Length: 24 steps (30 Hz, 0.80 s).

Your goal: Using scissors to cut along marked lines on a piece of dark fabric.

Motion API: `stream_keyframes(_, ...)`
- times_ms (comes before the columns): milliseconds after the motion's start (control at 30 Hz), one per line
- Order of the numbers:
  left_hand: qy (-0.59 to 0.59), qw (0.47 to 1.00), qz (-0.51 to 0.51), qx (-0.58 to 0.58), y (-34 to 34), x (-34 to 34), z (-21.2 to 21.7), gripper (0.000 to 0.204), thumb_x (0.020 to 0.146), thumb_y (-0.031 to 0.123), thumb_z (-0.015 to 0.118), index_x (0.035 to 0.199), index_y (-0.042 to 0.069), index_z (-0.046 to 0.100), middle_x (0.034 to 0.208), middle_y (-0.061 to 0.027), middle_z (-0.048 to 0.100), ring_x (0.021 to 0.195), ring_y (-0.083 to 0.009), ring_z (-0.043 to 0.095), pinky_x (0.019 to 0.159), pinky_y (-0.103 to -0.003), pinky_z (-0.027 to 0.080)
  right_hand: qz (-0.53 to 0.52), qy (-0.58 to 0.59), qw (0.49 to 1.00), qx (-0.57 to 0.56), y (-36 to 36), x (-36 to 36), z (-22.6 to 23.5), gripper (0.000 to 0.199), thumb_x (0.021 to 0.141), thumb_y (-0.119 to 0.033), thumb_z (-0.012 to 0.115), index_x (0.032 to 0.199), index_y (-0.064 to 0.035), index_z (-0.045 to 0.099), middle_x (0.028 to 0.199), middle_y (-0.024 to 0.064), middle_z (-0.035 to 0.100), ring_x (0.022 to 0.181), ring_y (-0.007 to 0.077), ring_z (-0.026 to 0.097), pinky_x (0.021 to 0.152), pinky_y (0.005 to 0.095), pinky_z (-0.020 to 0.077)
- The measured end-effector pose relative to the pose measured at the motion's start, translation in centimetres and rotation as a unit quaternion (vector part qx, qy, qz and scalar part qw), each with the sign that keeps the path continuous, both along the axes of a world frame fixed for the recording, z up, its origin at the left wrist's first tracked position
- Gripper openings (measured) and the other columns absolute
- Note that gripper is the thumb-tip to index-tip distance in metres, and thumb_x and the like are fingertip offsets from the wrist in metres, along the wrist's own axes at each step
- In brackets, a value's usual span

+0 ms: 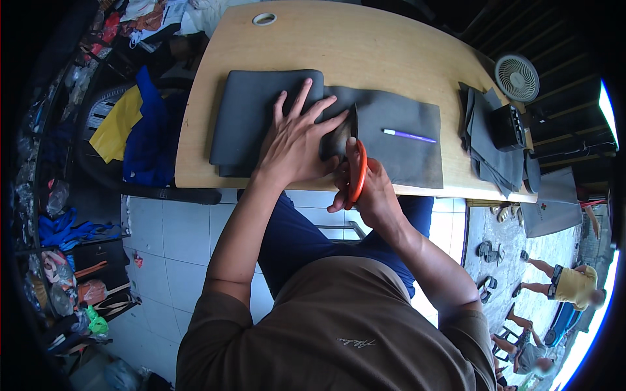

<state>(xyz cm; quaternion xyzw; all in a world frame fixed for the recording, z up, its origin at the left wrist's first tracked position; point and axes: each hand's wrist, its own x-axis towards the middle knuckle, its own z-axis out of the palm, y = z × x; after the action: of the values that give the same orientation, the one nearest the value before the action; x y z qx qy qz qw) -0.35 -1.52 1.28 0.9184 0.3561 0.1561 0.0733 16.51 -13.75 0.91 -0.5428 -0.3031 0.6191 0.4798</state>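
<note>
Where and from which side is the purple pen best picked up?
Pinch the pen at mid-barrel, probably from above: it lies flat and alone on the grey fabric, lengthwise left to right, both long sides free. The right hand, on the scissors, is nearest.

Wooden table [404,39], pale, perhaps tiled floor [169,241]

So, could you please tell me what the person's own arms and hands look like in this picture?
Both forearms are bare, coming up from the lower edge of the head view. The left hand and the right hand wear no gloves, and no rings, watch or bracelet can be made out. The only clothing on the arms is the short sleeves of a brown T-shirt, which end above the elbows.
</note>
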Motion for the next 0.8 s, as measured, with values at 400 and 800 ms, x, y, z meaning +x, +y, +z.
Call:
stream_keyframes(400,-0.002,1.0,0.004,0.0,-0.1,-0.2,-0.2,0.092,0.074,0.035,0.095,0.161,0.03,0.066,0.176,-0.0042,0.048,0.174,-0.0374,0.022,0.138,-0.07,0.015,0.099,-0.101,0.989,0.037,0.2,0.3,0.4,0.05,0.111,-0.025,0.072,0.135,0.0116,0.048,0.082,0.0112,0.07,0.065,0.0241,0.079,0.047,0.0309,0.0538)
stream_keyframes(800,0.002,1.0,0.006,-0.001,-0.2,0.0,0.0,0.092,0.074,0.035,0.095,0.161,0.031,0.066,0.176,-0.0038,0.048,0.174,-0.0372,0.022,0.139,-0.07,0.015,0.031,0.0,0.999,0.018,-0.2,0.2,-0.5,0.06,0.112,-0.044,0.073,0.123,0.0103,0.048,0.086,0.01,0.065,0.064,0.0254,0.078,0.048,0.0339,0.0567)
